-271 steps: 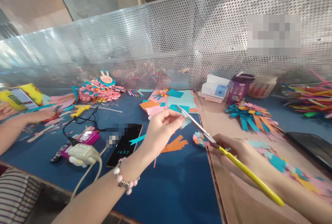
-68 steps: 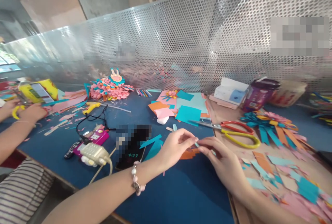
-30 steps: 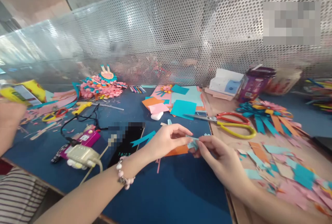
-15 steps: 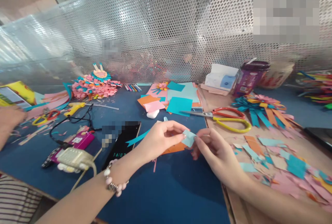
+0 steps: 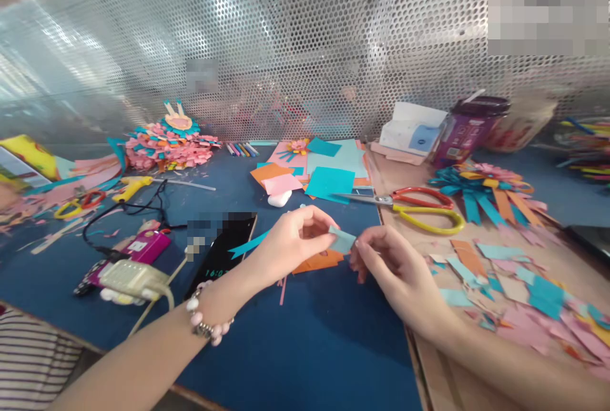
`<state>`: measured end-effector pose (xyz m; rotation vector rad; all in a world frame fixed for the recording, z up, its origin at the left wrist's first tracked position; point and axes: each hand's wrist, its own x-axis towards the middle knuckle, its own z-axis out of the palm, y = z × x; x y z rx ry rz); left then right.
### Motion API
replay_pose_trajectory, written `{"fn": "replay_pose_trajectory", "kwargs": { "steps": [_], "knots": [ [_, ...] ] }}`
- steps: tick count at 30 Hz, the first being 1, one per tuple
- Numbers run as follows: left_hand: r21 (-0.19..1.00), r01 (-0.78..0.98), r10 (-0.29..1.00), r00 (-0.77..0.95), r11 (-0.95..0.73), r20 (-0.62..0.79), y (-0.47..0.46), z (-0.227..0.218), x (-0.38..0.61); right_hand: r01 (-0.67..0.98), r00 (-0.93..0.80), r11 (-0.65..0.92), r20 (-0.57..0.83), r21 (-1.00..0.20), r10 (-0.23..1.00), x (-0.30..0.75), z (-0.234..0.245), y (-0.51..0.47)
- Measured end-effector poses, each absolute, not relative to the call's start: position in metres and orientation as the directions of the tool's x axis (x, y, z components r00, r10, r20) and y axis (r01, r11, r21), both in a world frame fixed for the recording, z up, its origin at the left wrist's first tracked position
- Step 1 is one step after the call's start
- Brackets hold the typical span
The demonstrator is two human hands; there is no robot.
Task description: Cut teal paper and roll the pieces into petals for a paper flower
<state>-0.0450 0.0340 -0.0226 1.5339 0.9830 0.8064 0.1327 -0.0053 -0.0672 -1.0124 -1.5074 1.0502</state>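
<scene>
L fingers [image 5: 320,241] & R fingers [image 5: 366,247] pinch opposite edges of a small pale-blue paper piece [image 5: 342,241], held just above the desk [image 5: 309,347] mid-way along, near its front edge. L hand [image 5: 290,242] and R hand [image 5: 391,268] are almost touching. Orange scraps [image 5: 317,262] lie below, a phone [image 5: 222,252] sits to the left, and scissors [image 5: 419,208] lie behind on cardboard [image 5: 405,176].

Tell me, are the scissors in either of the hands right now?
No, the scissors lie on the brown board, while the left hand and right hand pinch a small blue paper piece.
</scene>
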Motion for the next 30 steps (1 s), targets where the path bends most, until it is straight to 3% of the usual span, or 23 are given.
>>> {"fn": "replay_pose_trajectory", "kwargs": {
  "steps": [3, 6, 12, 20, 30],
  "knots": [
    [0.99, 0.138, 0.9, 0.435, -0.036, -0.028, 0.0326, -0.0243, -0.0433, 0.099, -0.097, 0.368, 0.359, -0.925, 0.928, 0.1337, -0.068, -0.0048],
    [0.996, 0.084, 0.906, 0.42, 0.013, -0.047, 0.031, -0.0251, -0.0422, 0.166, -0.175, 0.488, 0.461, -0.857, 0.87, 0.1358, -0.0675, -0.0036],
    [0.991, -0.009, 0.884, 0.454, 0.13, -0.112, 0.0334, -0.0296, -0.0443, 0.253, -0.273, 0.473, 0.407, -0.844, 0.872, 0.1383, -0.0643, -0.0015],
    [0.994, 0.038, 0.839, 0.54, -0.102, 0.065, 0.0317, -0.0239, -0.0465, 0.132, -0.143, 0.388, 0.37, -0.912, 0.918, 0.1357, -0.0627, -0.0004],
    [0.968, 0.162, 0.864, 0.496, -0.192, 0.089, 0.0327, -0.0287, -0.0452, 0.103, -0.131, 0.38, 0.366, -0.919, 0.921, 0.133, -0.0601, -0.0023]
  ]
}}
